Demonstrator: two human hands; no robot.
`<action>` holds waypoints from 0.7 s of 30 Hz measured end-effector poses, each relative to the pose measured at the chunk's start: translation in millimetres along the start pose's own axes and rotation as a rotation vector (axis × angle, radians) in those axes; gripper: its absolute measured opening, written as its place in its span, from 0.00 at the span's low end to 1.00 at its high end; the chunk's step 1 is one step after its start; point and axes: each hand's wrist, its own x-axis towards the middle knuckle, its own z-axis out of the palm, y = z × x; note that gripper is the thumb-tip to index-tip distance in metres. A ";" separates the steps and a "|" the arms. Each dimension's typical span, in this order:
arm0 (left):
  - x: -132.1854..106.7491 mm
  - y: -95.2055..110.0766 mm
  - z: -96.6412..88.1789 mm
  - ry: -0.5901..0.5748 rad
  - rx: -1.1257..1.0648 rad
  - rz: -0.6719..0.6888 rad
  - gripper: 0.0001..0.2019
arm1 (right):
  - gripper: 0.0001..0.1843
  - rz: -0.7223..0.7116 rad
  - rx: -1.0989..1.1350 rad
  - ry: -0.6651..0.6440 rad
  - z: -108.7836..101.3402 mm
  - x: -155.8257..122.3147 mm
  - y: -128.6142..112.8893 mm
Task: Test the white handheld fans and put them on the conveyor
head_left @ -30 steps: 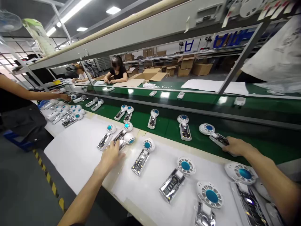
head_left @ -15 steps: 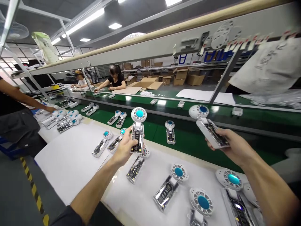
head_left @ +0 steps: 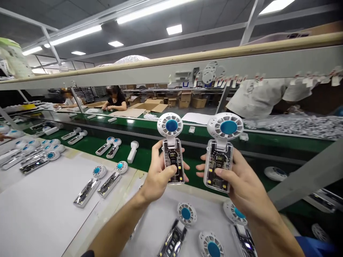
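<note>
My left hand (head_left: pixel 157 174) grips a small handheld fan (head_left: pixel 172 146) with a white round head, a blue hub and a clear handle showing its circuit board. It is held upright at chest height. My right hand (head_left: pixel 242 182) holds a second fan of the same kind (head_left: pixel 221 150) beside it, also upright, thumb across the lower handle. Both fans face me, a hand's width apart, above the white bench sheet (head_left: pixel 48 200). More such fans (head_left: pixel 180 223) lie flat on the sheet below my hands.
A green conveyor belt (head_left: pixel 144 157) runs behind the bench with several fans on it (head_left: pixel 109 146). A grey shelf rail (head_left: pixel 160 73) crosses overhead. Other people sit across the line (head_left: pixel 115 100); one in a white shirt (head_left: pixel 257 98) stands at right. A slanted metal post (head_left: pixel 305 176) is at right.
Both hands have lifted their fans higher and brought them together in front of me, upright. The camera has tilted up and shifted right.
</note>
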 end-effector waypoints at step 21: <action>14.2 -13.3 -10.1 -0.069 -0.148 -0.070 0.33 | 0.39 0.018 -0.046 -0.066 13.2 4.2 24.0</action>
